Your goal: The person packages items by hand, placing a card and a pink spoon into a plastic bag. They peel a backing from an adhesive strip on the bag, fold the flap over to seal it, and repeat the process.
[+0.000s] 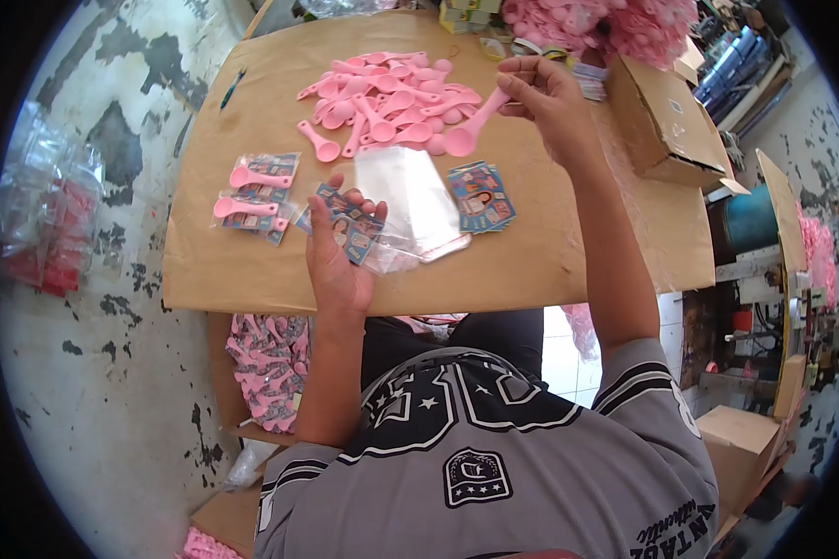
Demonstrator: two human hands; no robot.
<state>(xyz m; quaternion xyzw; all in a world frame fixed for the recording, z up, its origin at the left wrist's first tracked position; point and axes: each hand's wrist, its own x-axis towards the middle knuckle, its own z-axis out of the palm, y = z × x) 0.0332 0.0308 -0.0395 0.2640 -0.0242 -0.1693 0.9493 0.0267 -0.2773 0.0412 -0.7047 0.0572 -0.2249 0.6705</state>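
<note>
My right hand [543, 91] pinches the handle end of a pink plastic spoon [471, 130], its bowl hanging down to the left beside the spoon pile. My left hand [337, 252] is palm up, fingers curled round a clear plastic bag with a blue printed card [347, 226] in it. A heap of loose pink spoons [391, 98] lies behind both hands. Between the hands is a stack of clear plastic bags [396, 182]. Right of it sits a stack of blue printed cards [483, 197]. To the left lie several bagged spoons with cards [256, 197].
A brown-covered table [550, 252] carries everything. A pen [233, 88] lies at its far left. Large bags of pink items [615, 28] and a cardboard box [667, 121] stand at the right back. Below the left edge, a box holds many packed spoons [268, 368].
</note>
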